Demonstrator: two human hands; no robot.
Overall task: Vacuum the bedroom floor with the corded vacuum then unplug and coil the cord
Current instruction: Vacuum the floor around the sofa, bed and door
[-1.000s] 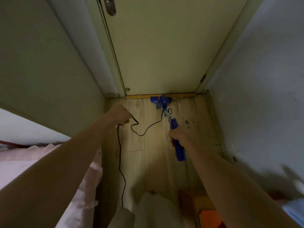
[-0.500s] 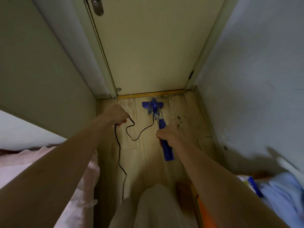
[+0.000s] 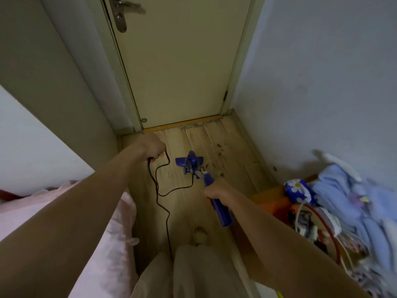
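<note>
The right hand (image 3: 217,191) gripped the vacuum (image 3: 211,186), long axis toward the door (image 3: 182,61); left hand (image 3: 153,147) fingers held the cord (image 3: 159,190) aside.

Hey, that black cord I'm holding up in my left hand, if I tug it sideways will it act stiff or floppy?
Probably floppy: the black cord hangs from your left hand in loose curves and sags down to the wooden floor. It looks thin, so likely light. A tug may drag the slack first, then pull at the blue vacuum it runs to.
</note>
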